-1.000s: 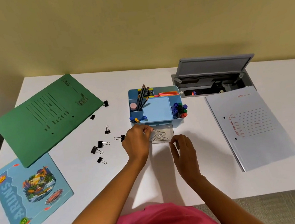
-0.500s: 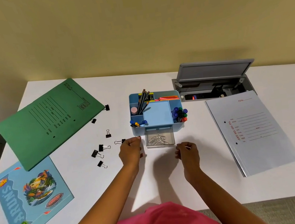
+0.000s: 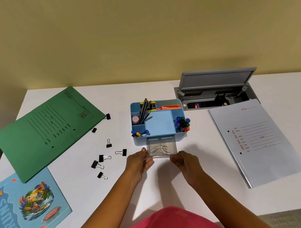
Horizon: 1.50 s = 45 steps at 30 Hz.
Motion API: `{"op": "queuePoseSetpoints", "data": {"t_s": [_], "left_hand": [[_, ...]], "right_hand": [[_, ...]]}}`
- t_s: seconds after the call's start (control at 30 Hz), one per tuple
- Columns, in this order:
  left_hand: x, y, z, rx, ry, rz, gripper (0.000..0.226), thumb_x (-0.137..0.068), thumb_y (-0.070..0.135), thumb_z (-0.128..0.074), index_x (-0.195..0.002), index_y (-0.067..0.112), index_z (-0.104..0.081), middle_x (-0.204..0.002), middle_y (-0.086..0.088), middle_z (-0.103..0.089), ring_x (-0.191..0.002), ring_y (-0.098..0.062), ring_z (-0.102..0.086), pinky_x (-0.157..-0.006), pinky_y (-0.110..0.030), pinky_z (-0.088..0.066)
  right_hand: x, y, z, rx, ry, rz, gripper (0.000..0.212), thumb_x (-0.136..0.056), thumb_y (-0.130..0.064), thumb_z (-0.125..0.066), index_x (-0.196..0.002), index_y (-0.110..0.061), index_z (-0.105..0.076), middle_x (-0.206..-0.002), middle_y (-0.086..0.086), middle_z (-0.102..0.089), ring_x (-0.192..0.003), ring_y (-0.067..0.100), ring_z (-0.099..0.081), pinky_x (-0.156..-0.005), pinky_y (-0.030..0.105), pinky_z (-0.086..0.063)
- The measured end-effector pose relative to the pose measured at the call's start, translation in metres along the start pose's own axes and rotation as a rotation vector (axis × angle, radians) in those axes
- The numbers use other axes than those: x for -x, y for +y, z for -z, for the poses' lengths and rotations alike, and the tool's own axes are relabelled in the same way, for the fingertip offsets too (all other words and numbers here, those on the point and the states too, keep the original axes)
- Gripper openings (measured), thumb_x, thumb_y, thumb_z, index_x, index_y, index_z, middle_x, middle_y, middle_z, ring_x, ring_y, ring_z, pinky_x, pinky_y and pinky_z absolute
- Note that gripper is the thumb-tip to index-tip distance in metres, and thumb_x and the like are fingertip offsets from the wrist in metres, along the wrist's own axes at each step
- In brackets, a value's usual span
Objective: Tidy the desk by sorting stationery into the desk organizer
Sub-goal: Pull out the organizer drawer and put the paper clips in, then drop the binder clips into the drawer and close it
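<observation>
Soft, even indoor light falls from above and leaves the white desk (image 3: 91,196) bright, with no blown-out patches. Faint, diffuse shadows lie on it at lower centre. The raised grey hinged flap (image 3: 215,77) throws a dim, blurred shadow on the yellow wall (image 3: 135,30) at upper right. The clear plastic drawer (image 3: 162,150) shows thin highlights along its rim. Wide-angle distortion bows the desk's edges, most strongly toward the left and right borders. Detail is slightly soft overall, and the small print on the green paper folder (image 3: 43,130) is smeared.

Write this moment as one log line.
left hand: holds drawer | right hand: holds drawer | drawer: open, paper clips inside
</observation>
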<state>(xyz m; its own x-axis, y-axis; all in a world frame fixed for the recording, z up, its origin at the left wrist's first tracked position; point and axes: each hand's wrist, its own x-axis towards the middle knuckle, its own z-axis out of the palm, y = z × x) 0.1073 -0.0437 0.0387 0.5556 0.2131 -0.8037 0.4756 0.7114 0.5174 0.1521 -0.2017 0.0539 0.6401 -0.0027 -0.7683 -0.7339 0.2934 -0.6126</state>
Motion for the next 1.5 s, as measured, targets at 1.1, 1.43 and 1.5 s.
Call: {"op": "queuePoseSetpoints", "data": {"t_s": [1.1, 1.43, 1.5], "left_hand": [[0.011, 0.015, -0.028, 0.03, 0.135, -0.079, 0.033, -0.088, -0.01, -0.027, -0.079, 0.014, -0.049, -0.081, -0.009, -0.054, -0.072, -0.028, -0.05, -0.065, -0.039, -0.044], [0.022, 0.005, -0.004, -0.24, 0.234, -0.309, 0.028, -0.09, -0.001, -0.041, -0.101, 0.013, -0.063, -0.095, -0.003, -0.067, -0.086, -0.024, -0.064, -0.075, -0.032, -0.054], [0.028, 0.003, -0.003, -0.354, 0.238, -0.368, 0.03, -0.091, 0.0, -0.04, -0.103, 0.017, -0.062, -0.09, 0.009, -0.063, -0.091, -0.019, -0.062, -0.081, -0.031, -0.053]], "right_hand": [[-0.02, 0.028, -0.035, 1.152, -0.073, 0.989, 0.033, -0.076, 0.009, -0.05, -0.104, 0.002, -0.066, -0.097, 0.019, -0.067, -0.086, 0.031, -0.064, -0.078, 0.033, -0.054], [-0.019, 0.04, -0.028, 1.615, -0.008, 1.22, 0.056, -0.059, 0.018, -0.071, -0.114, 0.006, -0.064, -0.091, 0.02, -0.066, -0.074, 0.031, -0.066, -0.058, 0.029, -0.056], [-0.019, 0.043, -0.027, 1.647, 0.017, 1.221, 0.054, -0.062, 0.017, -0.07, -0.115, 0.007, -0.063, -0.09, 0.02, -0.066, -0.072, 0.03, -0.065, -0.058, 0.028, -0.056]]}}
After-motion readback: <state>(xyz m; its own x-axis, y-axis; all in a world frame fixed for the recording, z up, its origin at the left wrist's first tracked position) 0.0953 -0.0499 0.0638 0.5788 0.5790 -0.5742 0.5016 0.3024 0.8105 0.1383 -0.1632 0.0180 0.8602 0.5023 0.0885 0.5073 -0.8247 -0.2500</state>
